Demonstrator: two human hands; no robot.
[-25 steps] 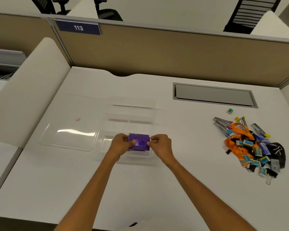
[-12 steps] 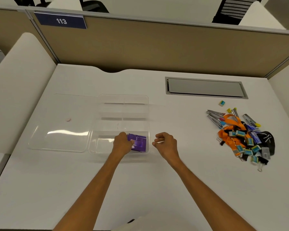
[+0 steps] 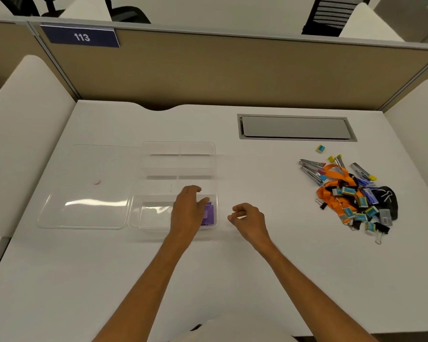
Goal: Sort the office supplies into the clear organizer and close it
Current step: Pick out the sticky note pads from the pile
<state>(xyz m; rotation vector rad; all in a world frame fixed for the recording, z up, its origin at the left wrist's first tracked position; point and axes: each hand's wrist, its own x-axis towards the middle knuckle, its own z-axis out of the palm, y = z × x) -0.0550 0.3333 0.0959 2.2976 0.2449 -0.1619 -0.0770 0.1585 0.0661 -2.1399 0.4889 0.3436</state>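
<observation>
Resting in the organizer's [image 3: 158, 154] near-right compartment, the purple box [image 3: 209, 214] is now let go by the right hand [image 3: 248, 219], fingers loosely curled and empty; the left hand [image 3: 187, 209] lies on it, grip unclear; the pile [image 3: 351, 193] remains unsorted.

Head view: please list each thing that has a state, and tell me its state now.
Clear organizer: open, lid flat beside it.
Purple item: inside the near compartment.
Left hand: resting over the purple item.
Right hand: empty, loosely curled.
Supply pile: unsorted on the desk.
</observation>
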